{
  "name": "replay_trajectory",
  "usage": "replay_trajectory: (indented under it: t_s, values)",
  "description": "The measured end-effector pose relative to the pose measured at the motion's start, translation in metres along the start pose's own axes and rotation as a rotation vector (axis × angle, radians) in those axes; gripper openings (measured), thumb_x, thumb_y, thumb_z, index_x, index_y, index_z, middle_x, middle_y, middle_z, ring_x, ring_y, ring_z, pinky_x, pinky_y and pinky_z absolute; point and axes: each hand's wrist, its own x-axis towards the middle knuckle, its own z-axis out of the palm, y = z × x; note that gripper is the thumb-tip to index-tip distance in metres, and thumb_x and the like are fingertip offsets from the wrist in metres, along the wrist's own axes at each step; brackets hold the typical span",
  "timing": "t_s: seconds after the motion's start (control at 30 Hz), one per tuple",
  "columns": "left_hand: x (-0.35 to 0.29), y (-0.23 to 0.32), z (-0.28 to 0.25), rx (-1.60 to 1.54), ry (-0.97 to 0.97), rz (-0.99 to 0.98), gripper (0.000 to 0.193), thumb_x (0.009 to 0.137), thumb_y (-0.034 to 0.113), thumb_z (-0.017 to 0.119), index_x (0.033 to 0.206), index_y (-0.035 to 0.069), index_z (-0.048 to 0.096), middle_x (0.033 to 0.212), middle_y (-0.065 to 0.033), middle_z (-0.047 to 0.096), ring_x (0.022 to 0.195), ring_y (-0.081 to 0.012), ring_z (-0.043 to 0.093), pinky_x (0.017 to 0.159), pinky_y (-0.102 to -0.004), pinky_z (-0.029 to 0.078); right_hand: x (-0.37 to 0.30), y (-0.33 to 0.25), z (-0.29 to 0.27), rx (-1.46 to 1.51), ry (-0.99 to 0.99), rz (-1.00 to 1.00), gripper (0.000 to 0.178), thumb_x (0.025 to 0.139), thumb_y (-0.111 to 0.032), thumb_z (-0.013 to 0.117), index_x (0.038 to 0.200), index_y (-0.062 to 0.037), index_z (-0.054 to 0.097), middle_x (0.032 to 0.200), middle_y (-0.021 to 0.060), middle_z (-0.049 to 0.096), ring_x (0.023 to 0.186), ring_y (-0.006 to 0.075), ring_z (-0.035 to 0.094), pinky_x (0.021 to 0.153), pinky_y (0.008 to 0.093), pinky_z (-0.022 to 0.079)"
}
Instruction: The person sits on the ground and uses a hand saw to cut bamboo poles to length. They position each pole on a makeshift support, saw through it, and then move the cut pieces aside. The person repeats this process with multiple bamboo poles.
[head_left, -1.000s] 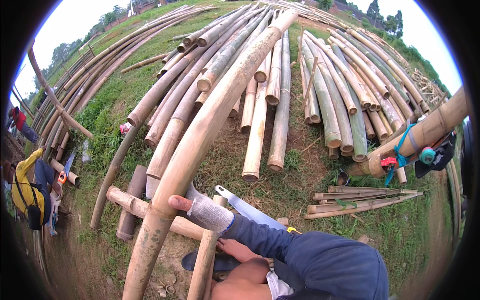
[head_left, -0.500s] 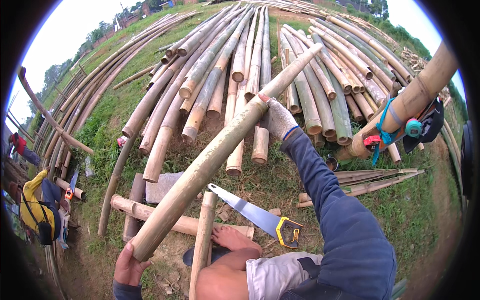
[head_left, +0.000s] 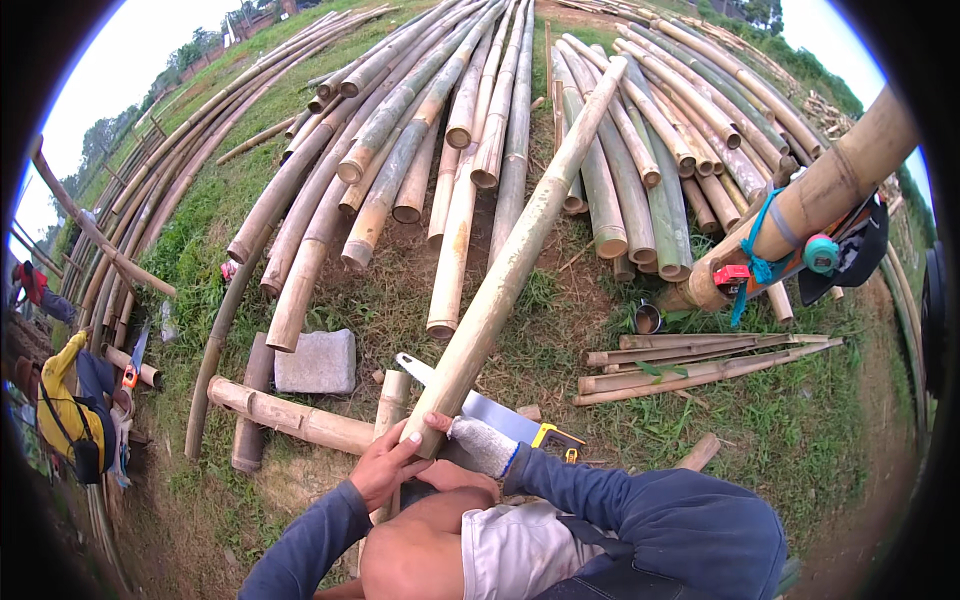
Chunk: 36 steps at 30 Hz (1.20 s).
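A thick bamboo pole (head_left: 510, 275) slants away from me, its near end low in front of my knees and its thinner end up over the stacked bamboo. My bare left hand (head_left: 387, 466) is closed against the left side of the near end. On the right side of that end, my right hand (head_left: 482, 443), in a white knit glove with bare fingertips, grips the pole. Behind the pole lies a handsaw (head_left: 505, 418) with a yellow and black handle, its blade partly hidden. A short bamboo post (head_left: 393, 398) and a crosswise bamboo log (head_left: 290, 415) are by my left hand.
Long bamboo poles (head_left: 420, 110) fan out ahead. A concrete block (head_left: 315, 362) sits left of centre, split bamboo strips (head_left: 700, 368) lie right. A thick leaning bamboo (head_left: 800, 225) carries a blue tie and tape measures. Another person in yellow (head_left: 75, 410) is at far left.
The pole's near end has come right and toward the middle. My right hand has slid from midway down to the near end, beside my left hand, which moved right and up.
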Motion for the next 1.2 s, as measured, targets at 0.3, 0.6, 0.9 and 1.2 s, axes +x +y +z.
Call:
replay_trajectory:
  t_s: [0.3,0.6,0.9,1.2]
  values:
    - [-0.015,0.039,-0.015,0.597,-0.142,0.073,0.071,0.107,0.032,0.069,0.164,0.001,0.039,0.151,-0.0223,0.059,0.136,-0.0269,0.06,0.112,-0.0399,0.052,-0.038,-0.147,-0.079,-0.286,0.426,-0.315,0.07,0.092,-0.041,0.087,0.14,-0.0039,0.053,0.122,0.011,0.065,0.113,0.0247,0.066,0.102,0.0446,0.053]
    - [-0.118,0.026,-0.147,0.573,0.365,0.256,0.061,0.104,0.016,0.072,0.157,-0.003,0.047,0.139,-0.0189,0.067,0.126,-0.0227,0.065,0.106,-0.0368,0.054,-0.084,-0.386,-0.122,-1.675,1.435,-0.604,0.095,0.081,-0.044,0.087,0.158,-0.0067,0.044,0.145,0.029,0.055,0.133,0.0465,0.057,0.107,0.0515,0.051]
    - [-0.169,-0.238,-0.179,0.865,0.734,-0.125,0.094,0.086,0.041,0.09,0.158,0.0,0.046,0.142,-0.0281,0.064,0.135,-0.0375,0.062,0.111,-0.05,0.052,-0.056,-0.282,-0.134,-2.341,1.482,-0.763,0.061,0.092,-0.034,0.073,0.145,-0.0072,0.06,0.137,0.0191,0.062,0.14,0.0422,0.05,0.117,0.0549,0.042]
    - [-0.177,-0.367,-0.14,1.006,0.787,-0.283,0.09,0.079,0.041,0.093,0.15,0.006,0.052,0.129,-0.0238,0.07,0.12,-0.0379,0.069,0.102,-0.0475,0.056,-0.024,0.007,-0.113,-1.808,0.276,-0.286,0.059,0.094,-0.027,0.076,0.147,-0.0079,0.058,0.131,0.024,0.062,0.125,0.0429,0.06,0.107,0.0501,0.05]
